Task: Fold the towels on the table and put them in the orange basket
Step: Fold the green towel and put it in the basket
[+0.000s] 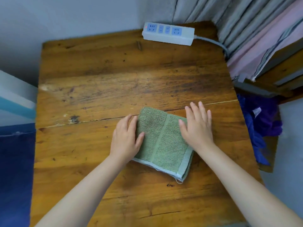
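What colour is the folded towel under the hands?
Green towel, seen in the head view.

Folded towel [161, 141] near table [114, 76] front, left hand [127, 138] on its left edge, right hand [197, 126] on its right; power strip [168, 33] at back edge.

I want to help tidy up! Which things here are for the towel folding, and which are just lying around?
For the job:
green towel, folded, on the wooden table
left hand and right hand, flat on the towel

Just lying about:
power strip
blue and purple cloth beside the table
curtain

No orange basket shows.
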Demonstrator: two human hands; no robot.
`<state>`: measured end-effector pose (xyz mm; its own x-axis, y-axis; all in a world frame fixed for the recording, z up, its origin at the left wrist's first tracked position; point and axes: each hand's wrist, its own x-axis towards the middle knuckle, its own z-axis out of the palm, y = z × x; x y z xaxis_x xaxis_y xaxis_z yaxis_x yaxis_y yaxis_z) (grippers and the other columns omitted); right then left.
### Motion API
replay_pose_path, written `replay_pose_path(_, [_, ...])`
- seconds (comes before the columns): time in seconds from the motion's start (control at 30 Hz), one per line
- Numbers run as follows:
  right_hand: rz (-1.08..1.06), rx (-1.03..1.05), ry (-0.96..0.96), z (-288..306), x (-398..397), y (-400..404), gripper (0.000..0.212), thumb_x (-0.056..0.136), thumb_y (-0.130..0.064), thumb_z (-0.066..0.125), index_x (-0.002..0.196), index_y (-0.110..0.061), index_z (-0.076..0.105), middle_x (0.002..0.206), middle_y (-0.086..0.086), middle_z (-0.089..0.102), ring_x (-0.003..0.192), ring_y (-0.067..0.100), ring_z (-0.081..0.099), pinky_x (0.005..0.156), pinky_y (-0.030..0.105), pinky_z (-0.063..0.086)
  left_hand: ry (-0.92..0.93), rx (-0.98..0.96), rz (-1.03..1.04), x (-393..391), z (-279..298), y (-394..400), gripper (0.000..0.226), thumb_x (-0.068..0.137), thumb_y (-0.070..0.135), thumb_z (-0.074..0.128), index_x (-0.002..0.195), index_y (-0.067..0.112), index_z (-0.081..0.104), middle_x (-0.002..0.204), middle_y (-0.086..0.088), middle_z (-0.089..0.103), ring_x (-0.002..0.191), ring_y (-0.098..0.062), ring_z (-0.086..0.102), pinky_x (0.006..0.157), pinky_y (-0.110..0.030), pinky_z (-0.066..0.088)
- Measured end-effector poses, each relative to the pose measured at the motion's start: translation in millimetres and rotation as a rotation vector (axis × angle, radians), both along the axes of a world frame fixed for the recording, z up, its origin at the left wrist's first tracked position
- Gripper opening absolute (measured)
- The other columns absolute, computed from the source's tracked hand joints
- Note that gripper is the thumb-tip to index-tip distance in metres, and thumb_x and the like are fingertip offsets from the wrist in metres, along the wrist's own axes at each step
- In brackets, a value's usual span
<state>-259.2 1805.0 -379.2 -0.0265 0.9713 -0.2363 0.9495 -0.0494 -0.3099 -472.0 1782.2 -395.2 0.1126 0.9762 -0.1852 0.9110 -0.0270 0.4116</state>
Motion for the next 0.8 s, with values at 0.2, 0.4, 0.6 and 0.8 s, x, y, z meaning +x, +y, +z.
replay_pose_path(0.2, [0.365,-0.2,0.082,19.4,-60.7,53.5,0.061,0.087,-0.033,0.052,0.141,-0.018,0.028,0.143,0.005,0.04,0.133,0.024,0.031,0.109,0.042,0.026,0.307,-0.294,0.007,-3.0,11.1,-36.8,0.046,0.092,0.046,0.037,0.125,0.015,0.042,0.118,-0.004,0.053,0.108,-0.026,0.052,0.081,-0.034,0.043])
replay_pose_path(0.4, [0.603,-0.521,-0.028,23.8,-81.1,83.2,0.058,0.082,-0.018,0.057,0.136,-0.027,0.037,0.13,0.009,0.049,0.114,0.026,0.047,0.087,0.028,0.037,0.176,-0.429,0.181,4.8,10.1,-40.7,0.034,0.091,0.035,0.047,0.11,0.007,0.047,0.111,-0.012,0.057,0.103,-0.032,0.055,0.079,-0.038,0.044])
replay_pose_path(0.6, [0.678,-0.423,-0.029,38.5,-78.7,86.9,0.031,0.073,-0.012,0.069,0.097,-0.016,0.049,0.095,0.005,0.05,0.085,0.02,0.044,0.065,0.026,0.029,-0.054,-0.524,0.327,0.0,12.3,-37.5,0.03,0.088,0.026,0.053,0.109,0.004,0.053,0.116,-0.016,0.052,0.11,-0.032,0.05,0.087,-0.038,0.043])
replay_pose_path(0.8, [0.787,-0.294,0.126,78.1,-92.2,52.5,0.038,0.064,-0.018,0.081,0.076,-0.022,0.045,0.072,-0.01,0.048,0.068,0.01,0.043,0.052,0.009,0.034,-0.184,-0.353,0.435,-49.9,47.8,-84.0,0.019,0.085,0.023,0.058,0.097,0.009,0.054,0.108,-0.011,0.057,0.104,-0.028,0.053,0.079,-0.033,0.042])
